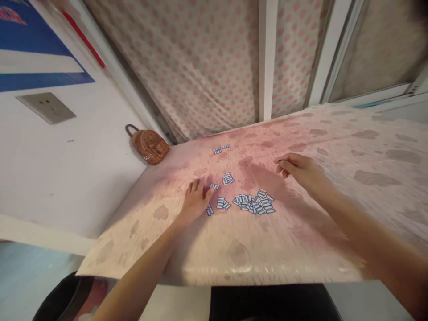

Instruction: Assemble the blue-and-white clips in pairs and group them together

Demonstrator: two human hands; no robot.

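My left hand (pixel 196 200) lies low over the table, fingers apart, beside several small rectangular white pieces with blue edges (pixel 214 186). Some of these pieces may be partly hidden under its fingers. To the right of that hand is a small group (pixel 222 203), and a larger, jumbled pile (pixel 256 203) lies further right. Another cluster (pixel 228 178) sits just beyond, and a few pieces (pixel 217 150) lie in short rows towards the far edge. Apart from the pile, my right hand (pixel 296 166) has its thumb and fingers pinched together; whatever they hold cannot be made out.
A patterned plastic cloth covers the table (pixel 234 252). A brown mini backpack (pixel 151 145) leans against the left wall. Dotted curtains (pixel 207 62) hang behind the table's far edge. A socket plate (pixel 47 108) is on the wall, and a black seat (pixel 272 303) shows below the near edge.
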